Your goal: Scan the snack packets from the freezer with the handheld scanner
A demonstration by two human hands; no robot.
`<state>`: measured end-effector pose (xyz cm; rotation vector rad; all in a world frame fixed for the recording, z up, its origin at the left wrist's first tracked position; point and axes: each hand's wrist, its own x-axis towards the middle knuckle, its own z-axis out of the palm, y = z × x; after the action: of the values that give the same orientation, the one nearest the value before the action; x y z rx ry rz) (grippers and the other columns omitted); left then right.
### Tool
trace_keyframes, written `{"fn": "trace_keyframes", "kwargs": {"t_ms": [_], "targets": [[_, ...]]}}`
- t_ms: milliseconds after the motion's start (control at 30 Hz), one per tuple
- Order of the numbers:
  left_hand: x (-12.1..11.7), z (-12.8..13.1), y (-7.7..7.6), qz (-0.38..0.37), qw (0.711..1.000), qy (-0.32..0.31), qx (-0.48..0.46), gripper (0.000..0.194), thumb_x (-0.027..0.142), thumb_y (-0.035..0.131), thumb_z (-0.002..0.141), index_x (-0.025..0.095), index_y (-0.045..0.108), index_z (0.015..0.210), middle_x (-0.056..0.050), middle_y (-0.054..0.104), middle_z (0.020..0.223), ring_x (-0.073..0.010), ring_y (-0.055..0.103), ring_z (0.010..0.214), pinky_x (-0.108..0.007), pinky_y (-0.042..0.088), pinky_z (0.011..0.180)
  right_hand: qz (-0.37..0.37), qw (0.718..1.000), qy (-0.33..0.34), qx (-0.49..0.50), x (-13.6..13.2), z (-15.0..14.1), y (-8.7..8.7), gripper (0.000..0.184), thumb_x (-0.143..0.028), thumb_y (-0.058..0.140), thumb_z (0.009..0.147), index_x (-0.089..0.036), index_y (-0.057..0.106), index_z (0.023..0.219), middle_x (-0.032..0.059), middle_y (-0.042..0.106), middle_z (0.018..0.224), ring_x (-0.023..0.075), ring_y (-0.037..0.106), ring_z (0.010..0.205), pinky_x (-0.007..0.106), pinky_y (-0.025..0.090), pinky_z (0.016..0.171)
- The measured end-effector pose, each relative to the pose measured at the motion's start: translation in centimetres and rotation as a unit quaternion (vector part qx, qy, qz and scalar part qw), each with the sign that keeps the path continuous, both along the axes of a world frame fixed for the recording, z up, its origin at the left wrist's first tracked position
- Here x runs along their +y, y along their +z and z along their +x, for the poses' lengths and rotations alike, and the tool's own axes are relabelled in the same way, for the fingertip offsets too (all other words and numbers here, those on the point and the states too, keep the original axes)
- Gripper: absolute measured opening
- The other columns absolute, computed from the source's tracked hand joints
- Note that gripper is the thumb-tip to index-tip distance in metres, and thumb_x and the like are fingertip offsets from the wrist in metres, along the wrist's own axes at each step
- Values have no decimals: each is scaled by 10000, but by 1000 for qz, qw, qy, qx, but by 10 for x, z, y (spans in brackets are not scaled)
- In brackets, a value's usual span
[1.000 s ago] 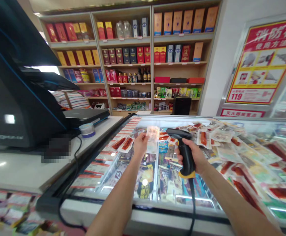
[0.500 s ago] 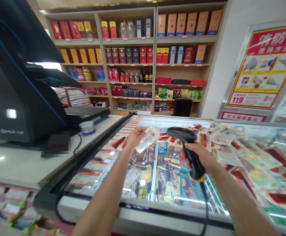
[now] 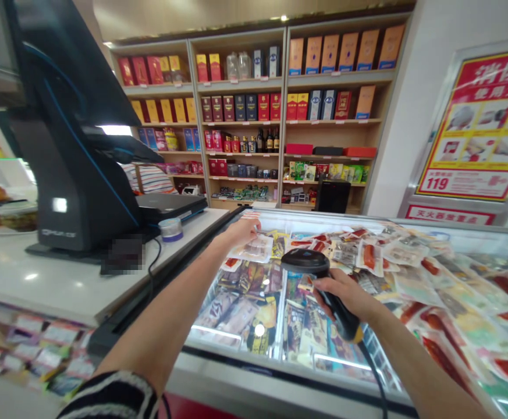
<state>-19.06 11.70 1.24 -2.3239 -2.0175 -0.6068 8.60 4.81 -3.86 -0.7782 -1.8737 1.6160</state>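
My left hand (image 3: pixel 241 233) reaches over the far left part of the freezer's glass top, its fingers pinched on the edge of a clear plastic food packet (image 3: pixel 257 249). The packet is nearly flat; I cannot tell whether it touches the glass. In my right hand (image 3: pixel 345 294) is a black barcode scanner (image 3: pixel 306 262), gripped by its handle. Its head points left, a short way right of the packet, and its cable runs down to the front edge. Several sealed packets with reddish-brown food (image 3: pixel 369 256) are spread to the right of the scanner.
On the left counter (image 3: pixel 53 291) stand a black checkout terminal (image 3: pixel 83 174) and a small round tub (image 3: pixel 170 229). A chest freezer (image 3: pixel 231 361) holding ice cream packs is in front of me. Shelves (image 3: pixel 240 122) of boxes and bottles line the back wall; a red poster (image 3: pixel 480 122) hangs right.
The left hand has moved a little farther away, and its packet has gone from tilted to nearly flat. The scanner head has come lower and left. The view has shifted slightly left.
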Motion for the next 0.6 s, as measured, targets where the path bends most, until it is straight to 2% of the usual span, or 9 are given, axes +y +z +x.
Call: {"fn": "trace_keyframes", "kwargs": {"t_ms": [100,267,367,433,500,600], "targets": [[1,-3,-3,-2,999,32,14,266,163,484,646,233,555,893,-15,640,787,-162,565,740,-252,398,650,-13,1000,-19,-2,1,3,3,240,-366,471,691,-140,469,609,-33,479,421,68,416,323,186,345,324],[-2,-22,-19,1,988,153,32,251,204,430,693,217,553,911,-72,626,857,-223,565,805,-316,404,671,-80,978,-193,18,16,20,14,257,-394,483,670,-152,459,587,-26,485,413,74,422,317,191,350,303],[-9,-26,-33,6,975,220,40,299,240,389,725,192,523,988,-119,603,922,-257,557,846,-365,399,697,-94,961,-256,41,30,33,15,245,-384,501,660,-154,462,584,-18,493,419,84,441,330,203,370,307],[-13,-20,-46,25,972,229,51,361,273,340,756,198,457,1090,-133,519,1097,-261,506,957,-408,366,766,-96,956,-272,57,37,40,14,239,-381,515,652,-155,468,593,-14,500,428,88,452,341,209,385,316],[-17,-12,-60,35,977,201,68,381,328,344,759,251,426,1123,-85,410,1234,-248,407,1080,-445,296,851,-102,952,-282,71,41,44,12,230,-377,528,645,-157,472,604,-10,510,440,92,462,350,215,394,322],[-19,-10,-75,25,981,167,90,334,320,385,747,296,481,1066,-40,379,1268,-252,258,1185,-510,183,900,-114,948,-288,73,43,46,10,229,-374,535,639,-158,471,596,-5,515,440,96,461,345,220,389,316]]}}
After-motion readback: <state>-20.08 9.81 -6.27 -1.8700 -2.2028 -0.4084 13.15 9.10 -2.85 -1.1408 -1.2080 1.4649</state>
